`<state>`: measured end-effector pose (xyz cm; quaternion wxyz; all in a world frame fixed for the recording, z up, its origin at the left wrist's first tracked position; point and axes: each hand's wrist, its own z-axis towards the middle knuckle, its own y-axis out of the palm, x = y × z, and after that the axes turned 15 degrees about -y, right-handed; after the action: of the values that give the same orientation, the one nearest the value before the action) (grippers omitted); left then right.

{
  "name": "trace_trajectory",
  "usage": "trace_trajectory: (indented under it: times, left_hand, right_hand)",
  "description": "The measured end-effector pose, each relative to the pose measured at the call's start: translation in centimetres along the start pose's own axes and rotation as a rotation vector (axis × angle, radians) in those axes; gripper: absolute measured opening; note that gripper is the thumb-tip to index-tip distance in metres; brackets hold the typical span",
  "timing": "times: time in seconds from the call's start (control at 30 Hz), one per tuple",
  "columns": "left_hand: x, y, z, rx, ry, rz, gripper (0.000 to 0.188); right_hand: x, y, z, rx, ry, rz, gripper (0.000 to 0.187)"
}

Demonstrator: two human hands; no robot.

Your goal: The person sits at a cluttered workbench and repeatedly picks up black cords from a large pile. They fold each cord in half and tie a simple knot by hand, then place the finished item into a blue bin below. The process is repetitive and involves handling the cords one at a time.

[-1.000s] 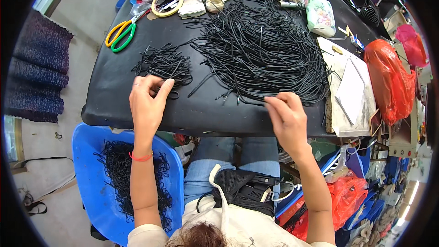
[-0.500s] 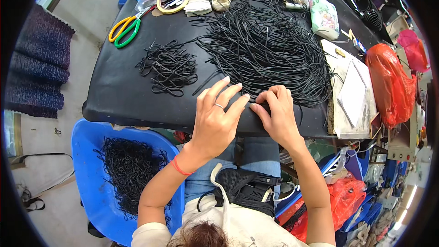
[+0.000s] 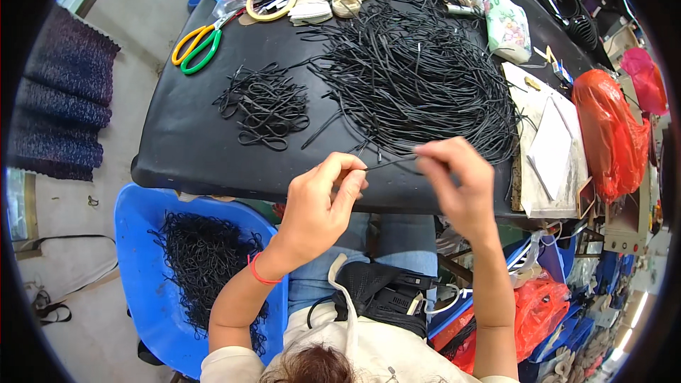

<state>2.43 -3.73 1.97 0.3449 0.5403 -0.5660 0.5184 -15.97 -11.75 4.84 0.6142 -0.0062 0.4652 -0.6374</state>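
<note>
A thin black cord (image 3: pixel 389 164) stretches between my two hands above the table's near edge. My left hand (image 3: pixel 323 202) pinches it between thumb and fingers, with a short end poking up past the grip. My right hand (image 3: pixel 461 184), slightly blurred, grips the cord's other part between thumb and forefinger. Just beyond them spreads a large heap of straight black cords (image 3: pixel 418 85). Left of that lies a smaller pile of looped black cords (image 3: pixel 266 106).
Scissors (image 3: pixel 198 46) with yellow and green handles lie at the table's left. Tape rolls (image 3: pixel 272 0) sit at the back. A blue tub (image 3: pixel 135 276) of looped cords stands below left. At right are a white board (image 3: pixel 528 191) and a red bag (image 3: pixel 603 135).
My hands have lifted a cord from the heap's near edge. The left fingers have closed on it, and my right hand has moved to the right, drawing the cord out between them.
</note>
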Motion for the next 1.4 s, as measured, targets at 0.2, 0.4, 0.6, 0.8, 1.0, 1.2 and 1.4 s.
trace_trajectory:
  times: [0.2, 0.4, 0.6, 0.8, 1.0, 1.2, 1.4]
  left_hand:
    - [-0.3, 0.9, 0.5, -0.240, -0.391, -0.795, 0.018]
    - [-1.2, 1.5, 0.6, -0.194, -0.318, -0.883, 0.016]
    - [-1.7, 1.8, 0.7, -0.136, -0.229, -0.936, 0.013]
    - [-1.5, -0.3, 0.8, -0.266, -0.354, -0.946, 0.011]
    - [-0.9, -0.1, 0.0, -0.334, -0.373, -0.783, 0.013]
    - [-0.9, 0.0, -0.4, -0.153, -0.265, -0.485, 0.014]
    - [-0.4, -0.5, -1.2, -0.303, 0.023, -0.045, 0.011]
  right_hand:
    - [-1.5, 3.7, 0.2, 0.128, 0.128, -0.040, 0.015]
    - [-2.4, 4.6, 0.2, 0.024, 0.043, 0.053, 0.020]
    - [-2.1, 4.8, -0.2, 0.044, 0.033, 0.077, 0.021]
    - [-2.0, 2.9, -1.0, -0.012, -0.003, -0.060, 0.021]
    - [-2.3, 3.8, -0.5, 0.000, -0.163, -0.112, 0.021]
    - [-2.4, 1.8, -0.6, -0.126, -0.183, -0.308, 0.020]
    - [-2.0, 0.5, 1.5, -0.195, -0.211, -0.108, 0.019]
